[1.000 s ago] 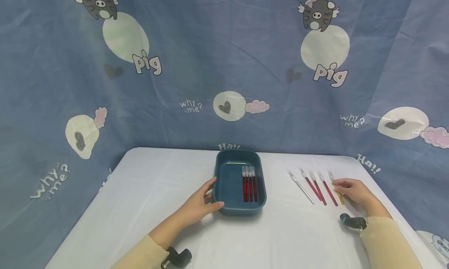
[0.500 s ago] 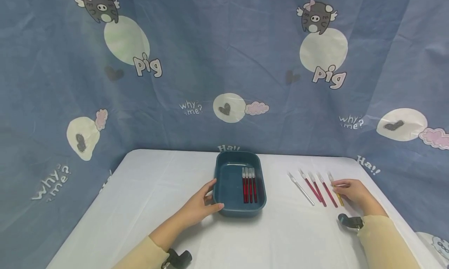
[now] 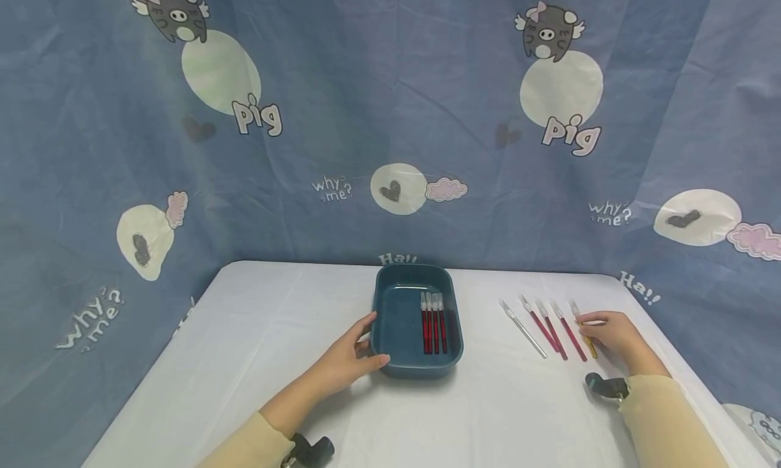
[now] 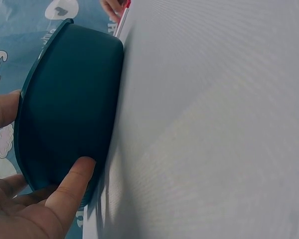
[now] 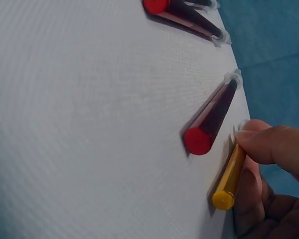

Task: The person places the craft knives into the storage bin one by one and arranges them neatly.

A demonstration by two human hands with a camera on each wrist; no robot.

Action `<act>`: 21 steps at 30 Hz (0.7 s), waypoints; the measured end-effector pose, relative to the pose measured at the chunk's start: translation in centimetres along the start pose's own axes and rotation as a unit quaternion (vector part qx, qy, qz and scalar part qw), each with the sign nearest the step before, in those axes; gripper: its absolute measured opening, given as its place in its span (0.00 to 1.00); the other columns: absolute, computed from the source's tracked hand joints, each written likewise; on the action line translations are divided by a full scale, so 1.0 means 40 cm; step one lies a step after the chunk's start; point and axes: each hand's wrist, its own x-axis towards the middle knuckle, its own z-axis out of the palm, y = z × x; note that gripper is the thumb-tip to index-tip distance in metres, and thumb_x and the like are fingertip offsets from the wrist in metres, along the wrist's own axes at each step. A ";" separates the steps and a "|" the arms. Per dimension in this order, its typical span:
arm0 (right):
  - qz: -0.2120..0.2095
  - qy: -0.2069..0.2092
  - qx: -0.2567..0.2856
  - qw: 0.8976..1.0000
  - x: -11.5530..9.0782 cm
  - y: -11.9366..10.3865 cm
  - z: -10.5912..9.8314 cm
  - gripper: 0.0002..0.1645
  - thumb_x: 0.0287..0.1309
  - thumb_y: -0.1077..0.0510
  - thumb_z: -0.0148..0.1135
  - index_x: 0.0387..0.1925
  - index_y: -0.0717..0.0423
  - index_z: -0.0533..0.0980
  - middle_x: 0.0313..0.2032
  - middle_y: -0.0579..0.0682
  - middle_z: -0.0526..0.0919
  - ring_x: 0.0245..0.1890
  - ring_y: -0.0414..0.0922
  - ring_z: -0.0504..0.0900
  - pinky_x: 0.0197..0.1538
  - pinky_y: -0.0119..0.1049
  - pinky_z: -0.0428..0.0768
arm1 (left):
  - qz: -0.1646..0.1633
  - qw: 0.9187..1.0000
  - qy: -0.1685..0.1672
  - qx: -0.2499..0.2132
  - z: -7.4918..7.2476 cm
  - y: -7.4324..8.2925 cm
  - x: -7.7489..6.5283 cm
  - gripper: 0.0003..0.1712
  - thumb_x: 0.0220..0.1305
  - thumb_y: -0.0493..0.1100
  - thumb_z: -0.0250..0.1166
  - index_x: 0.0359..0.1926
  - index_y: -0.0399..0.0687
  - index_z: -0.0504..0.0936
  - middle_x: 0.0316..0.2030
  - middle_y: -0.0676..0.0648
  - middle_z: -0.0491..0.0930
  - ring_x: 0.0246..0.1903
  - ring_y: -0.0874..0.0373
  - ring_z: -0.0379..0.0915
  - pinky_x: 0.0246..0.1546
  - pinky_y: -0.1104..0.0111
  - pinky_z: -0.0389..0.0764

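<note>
My left hand (image 3: 338,365) grips the left front corner of a dark teal plastic tray (image 3: 398,329). In the left wrist view one fingertip lies on the tray's rim and another finger (image 4: 72,186) presses its outer wall. Over on the right, my right hand (image 3: 613,336) pinches a yellow craft knife (image 5: 231,172) with a clear cap, between thumb and finger near its capped end. The knife's butt points toward me, low over the white cloth. Part of the cap is hidden behind the fingers in the right wrist view.
Left of the yellow knife lie three red craft knives (image 3: 572,334) and a silver one (image 3: 526,331), all capped, fanned out. Several red ones (image 3: 435,332) lie side by side in the tray's right half. A blue printed curtain (image 3: 317,217) hangs behind the white table (image 3: 256,332).
The head view has tilted slightly. My right hand has shifted a touch to the left, still at the yellow craft knife. My left hand stays at the tray.
</note>
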 end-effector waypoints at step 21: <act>0.000 0.019 0.087 0.996 -0.035 0.009 -0.011 0.28 0.64 0.58 0.64 0.60 0.72 0.72 0.52 0.71 0.79 0.32 0.33 0.79 0.34 0.28 0.80 | -0.001 1.000 -0.008 -0.008 -0.005 -0.011 0.002 0.53 0.63 0.54 0.71 0.80 0.52 0.50 0.76 0.39 0.54 0.69 0.36 0.61 0.63 0.44 0.70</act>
